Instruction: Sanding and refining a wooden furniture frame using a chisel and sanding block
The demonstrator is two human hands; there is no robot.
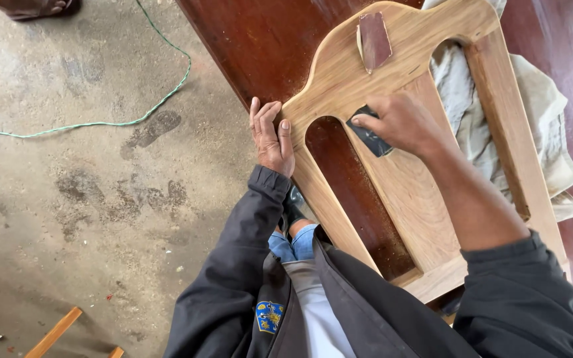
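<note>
dusty concrete floor beneath dark wooden table.

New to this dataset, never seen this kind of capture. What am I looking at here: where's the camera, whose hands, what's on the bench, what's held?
There is no machine here: a person works with bare hands, and the single picture comes from a camera worn on their head, looking down past their dark jacket.

The left hand rests flat against the outer edge of an unfinished wooden chair back, steadying it. The right hand presses a dark piece of sandpaper onto the central slat.

The chair back lies on a dark red-brown wooden surface, partly over a pale cloth. A second, reddish piece of sandpaper sits loose on its top rail.

To the left is a dusty concrete floor with a green cord across it.
</note>
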